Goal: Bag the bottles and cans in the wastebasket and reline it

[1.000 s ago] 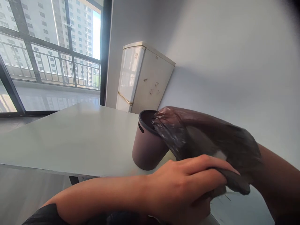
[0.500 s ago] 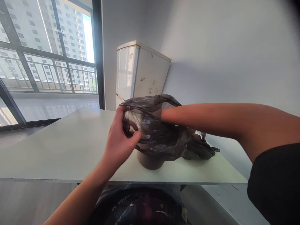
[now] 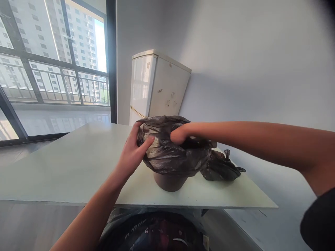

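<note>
Our left grip [image 3: 131,150] is curling round the plastic bag [image 3: 170,164] at the left of the bin [image 3: 170,183], thumb lying in front and fingers at the film's far edge, so that the plastic is being held between them. Our right grip [image 3: 180,135] is resting inside the bag's opening, above the bin; its fingers are hidden, and we cannot tell whether they are spread or pinching. The bag is draping over the bin's upper part, covering the rim and leaving only the lower wall showing. The bin is standing upright on the worktop [image 3: 65,164]; a bunched dark bag [image 3: 221,169] is lying just to its right, and a refrigerator [image 3: 169,87] is standing well behind it.

In our judgement, we are handling the film best when the left grip is anchoring the edge at the bin's left and the right is easing folds outward with flat fingers. Poking at one spot would be risking a tear; leaning on one side would be risking tipping the bin.
</note>
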Available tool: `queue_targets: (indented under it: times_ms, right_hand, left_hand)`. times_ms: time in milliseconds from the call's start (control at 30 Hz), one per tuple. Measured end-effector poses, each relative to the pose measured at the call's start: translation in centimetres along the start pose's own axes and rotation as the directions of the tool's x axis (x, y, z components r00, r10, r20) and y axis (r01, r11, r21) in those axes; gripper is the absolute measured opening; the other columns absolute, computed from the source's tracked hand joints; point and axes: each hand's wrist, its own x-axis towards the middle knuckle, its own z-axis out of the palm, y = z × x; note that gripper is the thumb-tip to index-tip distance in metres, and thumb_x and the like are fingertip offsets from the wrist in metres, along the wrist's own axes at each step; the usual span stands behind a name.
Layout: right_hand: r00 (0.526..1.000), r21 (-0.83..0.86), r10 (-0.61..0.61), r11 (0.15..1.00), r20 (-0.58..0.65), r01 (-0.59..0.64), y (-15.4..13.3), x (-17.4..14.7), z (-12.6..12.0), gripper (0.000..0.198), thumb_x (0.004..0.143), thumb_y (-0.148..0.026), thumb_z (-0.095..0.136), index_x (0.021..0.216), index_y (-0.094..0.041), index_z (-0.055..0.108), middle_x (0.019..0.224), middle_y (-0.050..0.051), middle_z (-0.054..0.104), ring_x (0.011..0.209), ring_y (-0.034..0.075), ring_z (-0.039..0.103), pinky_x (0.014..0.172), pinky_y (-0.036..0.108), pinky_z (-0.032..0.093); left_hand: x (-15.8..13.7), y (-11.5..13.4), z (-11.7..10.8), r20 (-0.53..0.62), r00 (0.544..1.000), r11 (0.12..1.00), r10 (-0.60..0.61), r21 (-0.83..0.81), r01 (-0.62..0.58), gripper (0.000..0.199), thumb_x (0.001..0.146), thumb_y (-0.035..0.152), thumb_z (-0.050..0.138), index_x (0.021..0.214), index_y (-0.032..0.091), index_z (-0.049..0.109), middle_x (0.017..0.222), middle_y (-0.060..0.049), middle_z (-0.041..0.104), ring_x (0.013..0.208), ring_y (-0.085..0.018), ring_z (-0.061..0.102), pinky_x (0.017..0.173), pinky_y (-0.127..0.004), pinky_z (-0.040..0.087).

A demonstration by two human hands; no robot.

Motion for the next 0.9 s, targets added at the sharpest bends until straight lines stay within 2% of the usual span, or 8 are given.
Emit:
queue_targets:
  times_ms: [67, 133, 267, 367, 500, 633, 767, 900]
  right_hand:
    - [0.972, -0.132, -0.066, 0.986, 0.225, 0.098, -1.3, 0.0, -1.2, 0.009, 0.061, -0.011, 0.073, 0.065, -0.019, 0.071, 0.069, 0.003, 0.072, 0.076, 0.022, 0.068, 0.079, 0.035, 0.056]
    - [0.946, -0.233, -0.173, 0.942, 0.275, 0.24, -1.8, -1.2, -2.4, 0.01, 0.071, -0.015, 0.068, 0.077, -0.019, 0.076, 0.077, 0.003, 0.075, 0.076, 0.019, 0.066, 0.08, 0.032, 0.053]
    - [0.966, -0.365, -0.233, 0.914, -0.109, 0.18, 0.2, -3.9, -3.9, 0.029, 0.093, -0.031, 0.056, 0.106, -0.023, 0.08, 0.095, 0.004, 0.079, 0.085, 0.021, 0.069, 0.088, 0.033, 0.052]
    - [0.97, -0.256, -0.072, 0.967, -0.233, 0.01, 3.5, -4.1, -4.0, 0.038, 0.1, -0.043, 0.053, 0.123, -0.024, 0.077, 0.128, 0.007, 0.076, 0.118, 0.029, 0.068, 0.11, 0.042, 0.048]
    - [0.996, 0.156, 0.024, 0.988, -0.08, -0.011, 7.4, -3.3, -2.9, 0.05, 0.103, -0.061, 0.05, 0.128, -0.025, 0.074, 0.142, 0.006, 0.07, 0.132, 0.028, 0.064, 0.121, 0.042, 0.045]
    - [0.96, 0.643, 0.231, 0.714, 0.159, -0.278, 9.7, -3.8, -0.9, 0.071, 0.093, -0.085, 0.047, 0.11, -0.022, 0.076, 0.119, 0.011, 0.08, 0.109, 0.031, 0.075, 0.102, 0.043, 0.061]
    - [0.916, 0.802, 0.303, 0.459, 0.263, -0.383, 10.5, -5.1, 0.8, 0.085, 0.087, -0.096, 0.033, 0.1, -0.022, 0.073, 0.1, 0.013, 0.081, 0.098, 0.034, 0.077, 0.091, 0.048, 0.064]
    - [0.933, 0.887, 0.341, 0.388, 0.116, -0.252, 10.9, -7.4, 1.7, 0.081, 0.1, -0.082, 0.018, 0.109, -0.022, 0.071, 0.09, 0.01, 0.08, 0.088, 0.031, 0.076, 0.083, 0.046, 0.063]
  left_hand:
    - [0.3, 0.0, 0.2, -0.003, 1.0, 0.998, 0.03, 0.055, -0.03, 0.05, 0.094, 0.039, 0.069, 0.141, 0.027, 0.058, 0.13, -0.008, 0.07, 0.118, -0.029, 0.067, 0.105, -0.042, 0.054]
    - [0.9, -0.5, 0.6, -0.031, 0.997, 0.991, 0.071, 0.118, -0.067, 0.045, 0.096, 0.038, 0.067, 0.139, 0.027, 0.06, 0.129, -0.008, 0.071, 0.119, -0.029, 0.067, 0.107, -0.044, 0.053]
    - [2.9, -2.8, 1.3, -0.075, 0.99, 0.976, 0.124, 0.191, -0.107, 0.039, 0.097, 0.033, 0.061, 0.134, 0.022, 0.065, 0.134, -0.01, 0.071, 0.124, -0.029, 0.065, 0.112, -0.046, 0.049]
    - [4.4, -4.9, 1.8, -0.053, 0.997, 0.979, 0.062, 0.195, -0.051, 0.04, 0.095, 0.033, 0.059, 0.132, 0.019, 0.069, 0.138, -0.012, 0.071, 0.129, -0.03, 0.063, 0.117, -0.047, 0.044]
    - [5.0, -6.7, 2.4, 0.08, 0.988, 0.987, -0.13, 0.109, 0.121, 0.039, 0.092, 0.04, 0.057, 0.116, 0.015, 0.075, 0.128, -0.013, 0.075, 0.123, -0.031, 0.065, 0.109, -0.043, 0.047]
    - [4.3, -7.6, 2.4, 0.239, 0.908, 0.939, -0.344, 0.099, 0.33, 0.042, 0.088, 0.051, 0.058, 0.089, 0.012, 0.074, 0.089, -0.009, 0.077, 0.087, -0.026, 0.068, 0.078, -0.035, 0.051]
    - [3.1, -8.3, 2.2, 0.299, 0.843, 0.894, -0.446, 0.193, 0.404, 0.051, 0.085, 0.064, 0.063, 0.084, 0.014, 0.073, 0.081, -0.007, 0.073, 0.082, -0.026, 0.066, 0.072, -0.035, 0.051]
    - [2.0, -8.2, 1.6, 0.045, 0.967, 0.933, -0.252, 0.275, 0.231, 0.057, 0.097, 0.065, 0.052, 0.12, 0.018, 0.073, 0.122, -0.014, 0.07, 0.11, -0.031, 0.069, 0.1, -0.049, 0.055]
